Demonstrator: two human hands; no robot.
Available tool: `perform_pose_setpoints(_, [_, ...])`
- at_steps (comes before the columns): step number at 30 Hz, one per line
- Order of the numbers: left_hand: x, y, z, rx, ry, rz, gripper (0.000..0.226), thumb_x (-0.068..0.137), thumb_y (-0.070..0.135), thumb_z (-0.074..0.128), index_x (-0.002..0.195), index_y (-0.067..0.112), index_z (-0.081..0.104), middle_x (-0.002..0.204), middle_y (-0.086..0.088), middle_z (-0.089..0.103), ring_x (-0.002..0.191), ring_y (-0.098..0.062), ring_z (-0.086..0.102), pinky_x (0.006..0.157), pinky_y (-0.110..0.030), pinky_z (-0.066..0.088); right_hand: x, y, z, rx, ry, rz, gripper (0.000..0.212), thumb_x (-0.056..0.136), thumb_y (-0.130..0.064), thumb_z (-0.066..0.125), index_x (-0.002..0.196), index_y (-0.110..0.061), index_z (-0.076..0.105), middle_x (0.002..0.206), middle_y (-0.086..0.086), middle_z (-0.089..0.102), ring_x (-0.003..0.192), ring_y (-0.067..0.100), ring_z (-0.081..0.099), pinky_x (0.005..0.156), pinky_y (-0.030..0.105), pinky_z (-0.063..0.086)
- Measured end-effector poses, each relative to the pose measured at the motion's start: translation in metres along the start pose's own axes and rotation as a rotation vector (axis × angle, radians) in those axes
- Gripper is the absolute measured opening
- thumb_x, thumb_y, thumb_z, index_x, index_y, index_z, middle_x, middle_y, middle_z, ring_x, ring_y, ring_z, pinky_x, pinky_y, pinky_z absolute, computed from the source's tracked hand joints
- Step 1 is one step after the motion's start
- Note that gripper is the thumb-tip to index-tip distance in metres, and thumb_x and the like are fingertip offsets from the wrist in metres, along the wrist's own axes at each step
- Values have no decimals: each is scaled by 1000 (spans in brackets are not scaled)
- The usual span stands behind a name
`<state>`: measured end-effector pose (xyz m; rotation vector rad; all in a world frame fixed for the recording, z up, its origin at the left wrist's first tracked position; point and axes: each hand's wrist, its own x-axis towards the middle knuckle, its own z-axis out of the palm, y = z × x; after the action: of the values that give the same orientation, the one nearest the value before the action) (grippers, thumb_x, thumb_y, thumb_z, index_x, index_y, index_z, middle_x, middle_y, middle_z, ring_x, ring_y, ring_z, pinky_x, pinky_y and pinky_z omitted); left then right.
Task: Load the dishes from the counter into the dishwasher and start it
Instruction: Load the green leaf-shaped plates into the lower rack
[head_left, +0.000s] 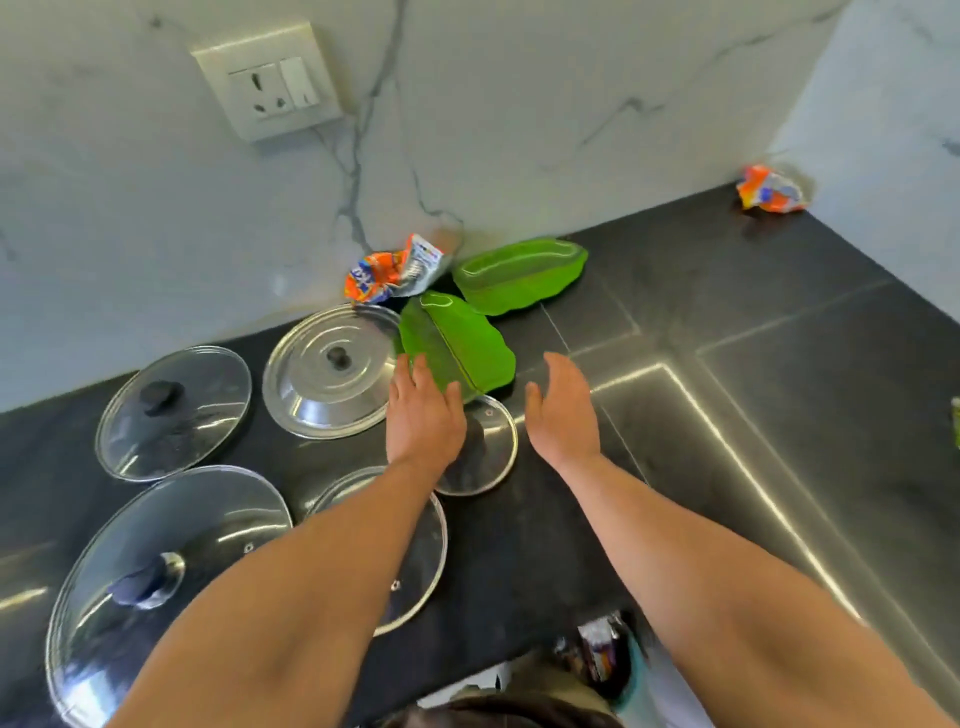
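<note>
Overlapping glossy leaf-shaped plate (467, 343): L hand (423, 418)

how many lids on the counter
5: steel lid at back, glass lid beside it, large lid front left, medium lid under left forearm, small lid under left hand.
</note>
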<state>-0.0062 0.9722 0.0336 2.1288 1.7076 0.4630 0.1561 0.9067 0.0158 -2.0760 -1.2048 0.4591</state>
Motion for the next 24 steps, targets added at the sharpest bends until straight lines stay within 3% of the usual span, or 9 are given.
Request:
perform_pose_setpoints(4, [39, 6, 3, -164, 30, -249, 54, 97, 23, 55, 142, -1, 37, 143, -23, 41, 129, -44, 45, 106, -51, 39, 64, -9, 5, 209, -3, 196, 56, 99, -22, 56, 150, -7, 37, 148, 14, 46, 134, 30, 47, 110, 41, 38])
perform_pose_setpoints(8, [67, 11, 5, -135, -9, -380, 46, 97, 22, 55, 136, 0, 40, 135, -25, 52, 121, -45, 54, 97, -48, 44, 122, -18, 15, 467, 56, 462, 58, 96, -19, 63, 147, -8, 40, 141, 15, 54, 128, 31, 54, 102, 36, 42])
perform_pose_setpoints(12, [80, 11, 9, -110, -63, -521, 39, 97, 20, 54, 129, 2, 43, 129, -24, 59, 119, -44, 57, 93, -46, 47, 164, -14, 32, 654, 113, 647, 57, 89, -19, 71, 138, -4, 45, 114, 17, 68, 106, 33, 66, 92, 43, 53])
perform_pose_setpoints(14, [86, 9, 11, -109, -84, -565, 36, 97, 19, 55, 127, 2, 46, 128, -24, 60, 119, -44, 58, 93, -45, 48, 179, -13, 40, 638, 110, 705, 48, 84, -26, 76, 121, -4, 54, 103, 19, 70, 93, 35, 69, 78, 44, 57])
perform_pose_setpoints(17, [95, 3, 11, -115, -99, -580, 32, 93, 10, 55, 123, 1, 50, 125, -24, 62, 117, -43, 59, 92, -44, 48, 197, -7, 51, 552, 110, 754, 46, 77, -34, 83, 104, -3, 61, 96, 14, 72, 85, 30, 70, 65, 37, 53])
perform_pose_setpoints(21, [103, -4, 11, -189, -108, -601, 28, 94, 13, 57, 119, 1, 55, 120, -22, 64, 112, -41, 61, 86, -41, 48, 233, 48, 89, 507, 72, 800, 60, 59, -50, 85, 97, -7, 67, 82, 11, 74, 79, 28, 74, 67, 39, 61])
perform_pose_setpoints(24, [107, -4, 11, -250, -111, -593, 26, 95, 20, 58, 112, 0, 62, 113, -21, 67, 105, -40, 63, 85, -41, 50, 211, 3, 51, 673, 113, 798, 31, 75, -31, 82, 79, -7, 62, 67, 10, 70, 70, 29, 74, 67, 44, 62])
